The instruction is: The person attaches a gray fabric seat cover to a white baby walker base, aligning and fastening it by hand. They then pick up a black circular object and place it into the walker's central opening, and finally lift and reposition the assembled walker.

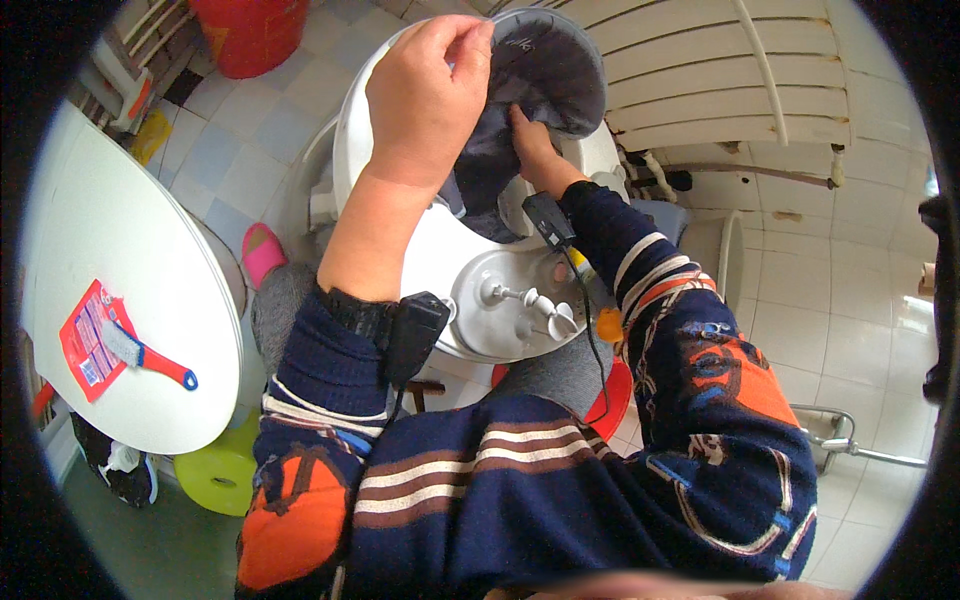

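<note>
A white plastic frame, which looks like a baby walker (420,270), stands before me. Its dark grey fabric seat (545,65) rises at the far side as a padded back. My left hand (430,95) is closed, fingers curled at the upper left edge of that back. Lower down, my right hand (538,150) grips the fabric near the seat's inside, one digit showing on the cloth and the other fingers mostly hidden. On the near side of the frame, a round grey tray (500,315) carries small white knobs. Black boxes are strapped to both wrists.
At left, a white round-edged table (150,230) holds a red packet (92,345) and a red-and-blue-handled brush (150,358). A green stool (220,465) stands below it. A red bucket (250,35) is at far left, a white radiator (720,70) at far right. A metal rail (860,448) runs along the right wall.
</note>
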Demonstrator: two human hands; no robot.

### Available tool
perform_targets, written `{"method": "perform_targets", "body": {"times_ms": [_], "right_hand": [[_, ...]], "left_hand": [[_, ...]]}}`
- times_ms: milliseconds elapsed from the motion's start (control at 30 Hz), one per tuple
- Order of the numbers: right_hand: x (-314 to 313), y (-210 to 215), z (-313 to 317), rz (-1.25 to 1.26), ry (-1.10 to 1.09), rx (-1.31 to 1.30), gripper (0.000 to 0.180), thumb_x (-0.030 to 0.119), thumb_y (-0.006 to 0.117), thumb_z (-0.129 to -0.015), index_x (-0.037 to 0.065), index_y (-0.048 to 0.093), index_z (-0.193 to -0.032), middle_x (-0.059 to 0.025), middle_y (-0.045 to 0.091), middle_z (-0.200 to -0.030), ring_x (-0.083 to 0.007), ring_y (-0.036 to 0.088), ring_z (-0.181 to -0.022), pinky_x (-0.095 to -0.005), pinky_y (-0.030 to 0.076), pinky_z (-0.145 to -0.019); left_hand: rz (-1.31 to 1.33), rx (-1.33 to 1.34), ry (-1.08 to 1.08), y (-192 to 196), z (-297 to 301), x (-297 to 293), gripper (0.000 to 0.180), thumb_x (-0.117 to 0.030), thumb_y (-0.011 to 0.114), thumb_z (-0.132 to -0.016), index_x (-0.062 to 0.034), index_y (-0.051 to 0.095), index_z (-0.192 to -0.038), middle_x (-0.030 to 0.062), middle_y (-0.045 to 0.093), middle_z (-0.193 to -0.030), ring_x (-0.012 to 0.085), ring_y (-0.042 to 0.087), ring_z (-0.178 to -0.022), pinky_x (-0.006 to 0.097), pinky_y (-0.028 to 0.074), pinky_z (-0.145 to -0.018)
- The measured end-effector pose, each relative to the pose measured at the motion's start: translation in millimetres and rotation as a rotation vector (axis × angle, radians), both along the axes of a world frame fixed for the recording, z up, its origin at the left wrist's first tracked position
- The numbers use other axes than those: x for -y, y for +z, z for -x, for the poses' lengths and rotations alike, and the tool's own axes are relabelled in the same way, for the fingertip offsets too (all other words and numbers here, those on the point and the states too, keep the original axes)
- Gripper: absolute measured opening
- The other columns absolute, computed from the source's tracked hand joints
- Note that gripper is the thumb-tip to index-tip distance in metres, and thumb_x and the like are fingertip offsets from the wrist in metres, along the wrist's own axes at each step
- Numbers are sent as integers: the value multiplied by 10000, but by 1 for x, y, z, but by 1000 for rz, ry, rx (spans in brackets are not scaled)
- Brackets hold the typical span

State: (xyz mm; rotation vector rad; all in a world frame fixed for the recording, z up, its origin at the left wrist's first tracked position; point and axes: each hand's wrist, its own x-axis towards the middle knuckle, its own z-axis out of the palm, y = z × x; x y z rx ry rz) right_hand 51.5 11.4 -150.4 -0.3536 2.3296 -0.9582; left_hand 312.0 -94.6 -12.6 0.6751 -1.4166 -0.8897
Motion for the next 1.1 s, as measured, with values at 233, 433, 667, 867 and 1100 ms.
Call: {"method": "perform_targets", "body": {"times_ms": [233, 433, 667, 867, 1100], "right_hand": [[-19, 14, 26, 395, -135, 668, 844, 696, 487, -930, 64, 403, -1483, -135, 500, -1456, -314, 471, -1323, -446, 354, -1108], [-10, 36, 29, 3, 170, -190, 630, 486, 558, -896, 31, 510, -1328, -154, 606, -1293, -302, 548, -1216, -413, 389, -1057], [-12, 64, 31, -522, 759, -786, 548, 238, 775, -666, -20, 595, -1115, -197, 668, -1147, -300, 634, -1115, -360, 493, -914], [-13, 54, 30, -189, 672, -595, 726, 138, 801, -529, -56, 549, -1182, -284, 646, -1079, -442, 626, -1066, -374, 521, -906], [-15, 40, 44, -654, 838, -993, 860, 96, 842, -486, -86, 466, -1238, -274, 674, -993, -438, 661, -989, -445, 558, -833]], "left_hand": [[17, -12, -6, 3, -4, 1, 161, -205, 685, -912, -48, 716, -916, 115, 710, -837, 285, 691, -740, 364, 546, -663], [-4, 8, 0, 5, -6, 0, 172, -208, 692, -914, -38, 716, -920, 119, 715, -842, 268, 694, -739, 352, 545, -671], [-2, 20, -9, 6, -5, -1, 183, -205, 700, -921, -28, 730, -955, 138, 731, -861, 242, 711, -753, 333, 545, -692], [20, -1, -10, 5, -3, -2, 192, -225, 671, -926, -36, 709, -923, 125, 704, -830, 295, 688, -739, 367, 547, -663], [34, -18, -2, 5, 0, -3, 185, -225, 672, -921, -45, 715, -913, 136, 703, -820, 302, 687, -744, 379, 545, -667]]}}
